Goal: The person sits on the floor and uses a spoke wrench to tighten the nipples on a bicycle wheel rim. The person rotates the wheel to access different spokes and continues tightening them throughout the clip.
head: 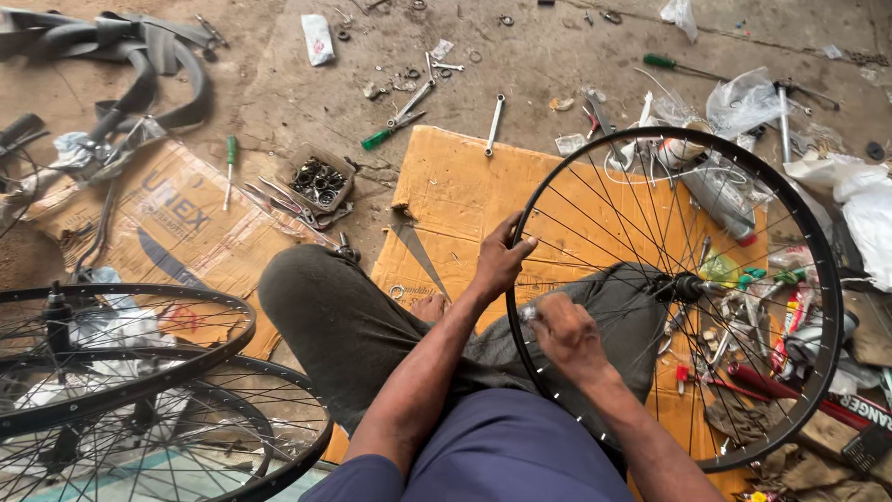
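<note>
A black spoked bicycle wheel [818,232] stands tilted across my lap, its hub [686,287] right of centre. My left hand [500,262] grips the rim on its left side, thumb over the edge. Just below it, my right hand [569,333] is closed on a small metal tool at the rim, pressed among the spokes near a nipple. I sit cross-legged in dark trousers on flattened orange cardboard [455,195].
Two more spoked wheels [139,372] lie stacked at lower left. Scattered on the concrete floor are wrenches [495,124], green-handled screwdrivers [229,167], a small tray of bearings [320,178], inner tubes [139,65], plastic bags [743,100] and cluttered tools at right.
</note>
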